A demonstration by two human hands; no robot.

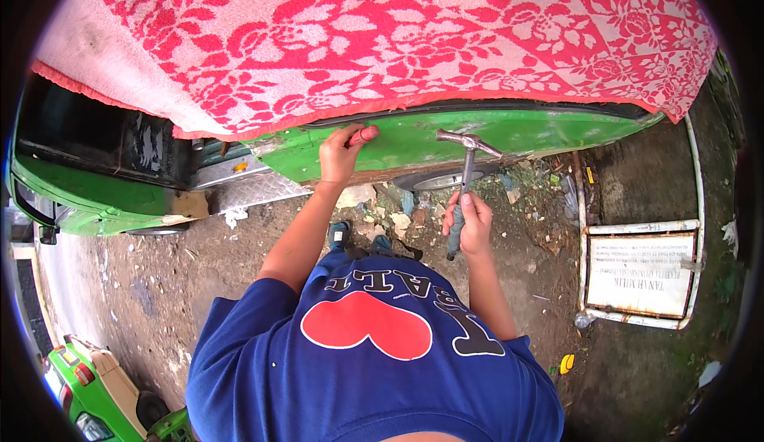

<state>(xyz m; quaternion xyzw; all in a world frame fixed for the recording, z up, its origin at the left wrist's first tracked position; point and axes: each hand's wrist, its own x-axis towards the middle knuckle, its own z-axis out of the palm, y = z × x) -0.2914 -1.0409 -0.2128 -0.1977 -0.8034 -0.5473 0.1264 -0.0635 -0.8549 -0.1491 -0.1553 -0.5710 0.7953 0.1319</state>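
My left hand [338, 157] is closed round a tool with a rounded red handle [364, 135], held against or just in front of the green vehicle panel [406, 134]. The handle's butt end points to the right; the working end is hidden by my fingers. In my right hand [476, 225] is a hammer [468, 165] with a metal head and a dark grey grip. The hammer stands upright, its head in front of the panel and to the right of the red handle. Scuffs and bare patches mark the green paint.
A red and pink floral cloth [382, 36] covers the vehicle's top. At left is an open doorway with a metal step plate [251, 190]. A wheel [438, 179] and rubble lie under the panel. A white-framed sign [641, 275] stands right; another green vehicle [99, 390] is lower left.
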